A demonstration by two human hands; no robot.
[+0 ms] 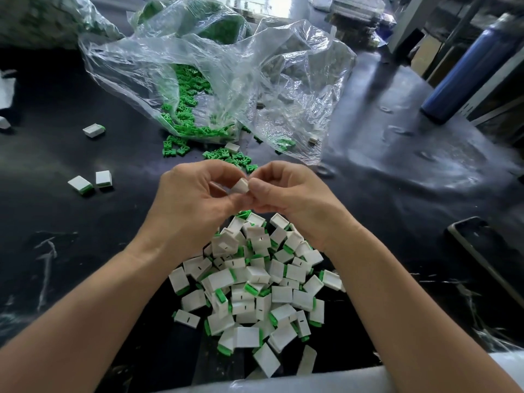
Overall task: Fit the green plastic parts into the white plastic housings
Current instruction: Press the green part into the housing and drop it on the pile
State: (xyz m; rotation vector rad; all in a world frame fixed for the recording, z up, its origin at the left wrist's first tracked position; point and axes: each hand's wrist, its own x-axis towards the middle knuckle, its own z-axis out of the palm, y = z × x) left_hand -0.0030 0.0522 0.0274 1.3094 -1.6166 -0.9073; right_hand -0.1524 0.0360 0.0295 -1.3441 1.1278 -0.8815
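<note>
Both hands meet above the black table. My left hand [192, 199] and my right hand [289, 191] together pinch one small white housing [241, 185] between their fingertips; whether a green part sits in it is hidden by the fingers. Below my wrists lies a heap of white housings with green parts fitted [255, 285]. Loose green parts [229, 157] lie just beyond my hands, spilling from a clear plastic bag [215, 69].
Three fitted housings lie apart at the left [94, 130], [80, 185], [103, 178]. A single white housing [232, 146] rests by the bag's mouth. A blue bottle [465, 72] stands at the right, a dark phone [482, 251] lies near the right edge.
</note>
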